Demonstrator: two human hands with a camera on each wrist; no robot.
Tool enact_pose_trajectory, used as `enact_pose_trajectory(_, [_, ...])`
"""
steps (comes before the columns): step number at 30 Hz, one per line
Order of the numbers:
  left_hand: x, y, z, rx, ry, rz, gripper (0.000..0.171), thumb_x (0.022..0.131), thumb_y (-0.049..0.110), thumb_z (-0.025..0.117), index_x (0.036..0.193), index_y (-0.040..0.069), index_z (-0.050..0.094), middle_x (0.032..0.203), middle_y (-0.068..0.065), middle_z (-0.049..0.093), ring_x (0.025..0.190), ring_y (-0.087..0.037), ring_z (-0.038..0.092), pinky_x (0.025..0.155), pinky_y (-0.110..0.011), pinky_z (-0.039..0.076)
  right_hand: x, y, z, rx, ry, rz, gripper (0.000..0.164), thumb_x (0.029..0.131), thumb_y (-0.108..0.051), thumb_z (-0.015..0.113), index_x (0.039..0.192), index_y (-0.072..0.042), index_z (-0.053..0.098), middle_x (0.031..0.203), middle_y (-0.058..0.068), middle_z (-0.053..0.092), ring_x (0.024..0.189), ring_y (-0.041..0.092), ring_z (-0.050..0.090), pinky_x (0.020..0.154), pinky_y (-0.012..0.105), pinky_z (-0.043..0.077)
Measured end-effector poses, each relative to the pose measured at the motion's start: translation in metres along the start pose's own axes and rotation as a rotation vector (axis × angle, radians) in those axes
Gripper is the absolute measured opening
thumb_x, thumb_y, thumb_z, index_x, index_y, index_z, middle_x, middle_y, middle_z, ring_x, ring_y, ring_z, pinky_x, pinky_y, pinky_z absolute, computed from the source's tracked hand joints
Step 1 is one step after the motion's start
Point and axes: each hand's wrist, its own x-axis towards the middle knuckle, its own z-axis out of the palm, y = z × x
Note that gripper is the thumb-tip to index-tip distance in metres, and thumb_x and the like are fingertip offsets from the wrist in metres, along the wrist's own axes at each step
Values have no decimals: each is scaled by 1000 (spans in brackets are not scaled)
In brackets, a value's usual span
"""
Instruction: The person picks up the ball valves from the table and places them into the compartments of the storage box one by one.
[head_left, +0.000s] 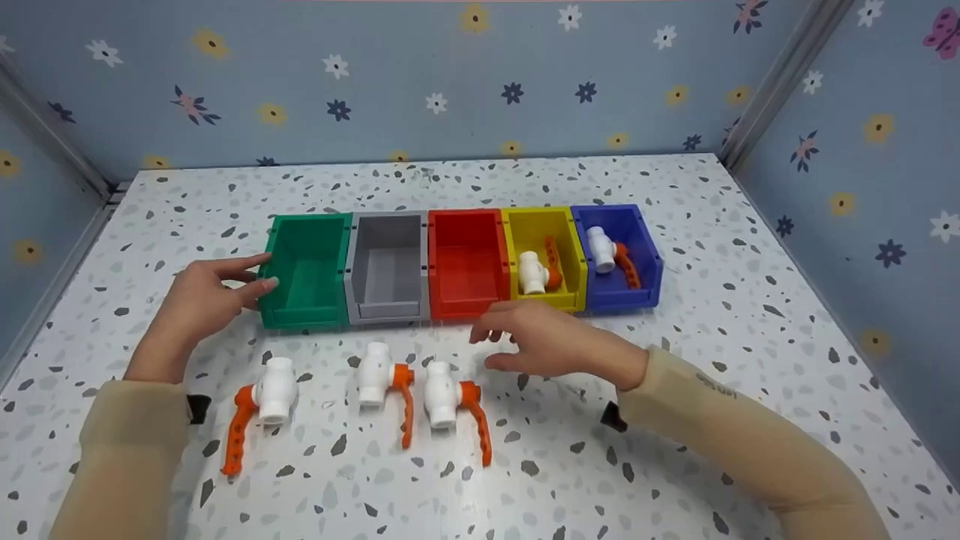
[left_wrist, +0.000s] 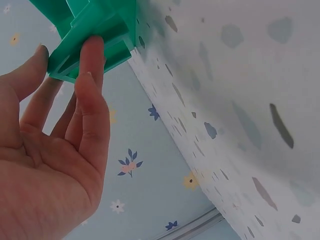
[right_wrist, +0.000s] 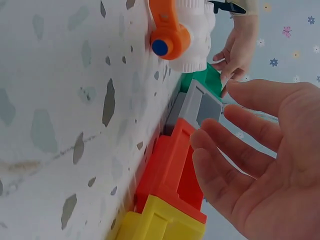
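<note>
At the left end of a row of bins, my left hand (head_left: 204,296) holds the outer side of the green bin (head_left: 305,274). Its thumb lies at the rim, and a finger tucks under the lip in the left wrist view. My right hand (head_left: 544,337), fingers loosely bent and holding nothing, hovers before the red bin (head_left: 466,262) and yellow bin (head_left: 541,217). White ball valves with orange handles lie on the table: one on the left (head_left: 277,390), a middle one (head_left: 373,375) and a right one (head_left: 441,394), nearest my right hand.
Between green and red stands a grey bin (head_left: 388,262). One ball valve (head_left: 532,272) lies in the yellow bin, another valve (head_left: 600,250) in the blue bin (head_left: 651,281) at the right end. Flower-patterned panels (head_left: 450,82) enclose the speckled table (head_left: 720,360).
</note>
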Motion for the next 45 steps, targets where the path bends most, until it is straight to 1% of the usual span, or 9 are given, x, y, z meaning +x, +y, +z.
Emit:
enact_pose_trajectory(5, [1,1,-2,16,16,-8,68,96,49,62,152,17,43,135,-27,50,114,-41,56,98,-61,41,2,-7,11,-10,-76,33,41,91,-27,74,128,-13,64,123,2,63,109,20,61,93,36,50])
enact_pose_trajectory(10, [3,3,-4,52,6,-27,68,95,47,65,152,17,43,132,-26,52,109,-40,62,97,-62,41,6,-16,23,-26,-128,88,57,88,-35,78,139,-19,57,132,0,58,116,17,55,99,37,48])
enact_pose_trajectory(14, [4,5,-5,96,4,-26,67,95,43,67,152,17,44,124,-25,55,103,-39,66,91,-58,45,8,-25,31,-55,-134,114,71,85,-42,79,146,-25,48,133,1,56,113,16,54,97,37,48])
enact_pose_trajectory(19, [3,6,-6,97,-20,-45,67,95,41,67,152,17,42,124,-25,55,103,-38,66,89,-55,47,11,-37,38,-91,-144,139,82,83,-48,79,152,-28,39,132,1,55,103,14,55,90,36,51])
enact_pose_trajectory(23, [3,7,-7,94,-42,-58,68,96,39,67,153,17,39,123,-25,55,104,-38,66,90,-54,47,14,-44,42,-112,-166,171,82,83,-49,79,152,-30,39,123,-1,56,92,12,53,79,32,51])
enact_pose_trajectory(26, [3,9,-7,98,-51,-53,69,96,39,68,153,16,38,121,-25,56,103,-38,67,90,-55,47,16,-47,45,-139,-180,184,82,83,-51,78,152,-29,40,110,-3,57,83,13,53,72,31,49])
enact_pose_trajectory(32, [4,12,-6,111,-44,-42,70,95,38,68,153,14,37,119,-27,57,100,-37,67,94,-58,45,19,-50,47,-158,-173,205,79,85,-51,75,151,-26,41,81,-10,56,77,12,54,77,35,50])
enact_pose_trajectory(40, [4,13,-5,110,-37,-58,70,95,39,68,153,16,37,116,-23,57,98,-35,67,85,-47,48,21,-51,49,-171,-146,161,64,86,-44,77,144,-29,53,78,-11,55,73,10,53,66,30,45])
enact_pose_trajectory(45, [3,12,-4,104,-33,-64,70,94,38,70,152,18,37,110,-21,55,96,-34,68,74,-39,44,20,-50,50,-184,-124,118,60,85,-41,77,140,-29,57,77,-10,54,72,10,52,64,28,44])
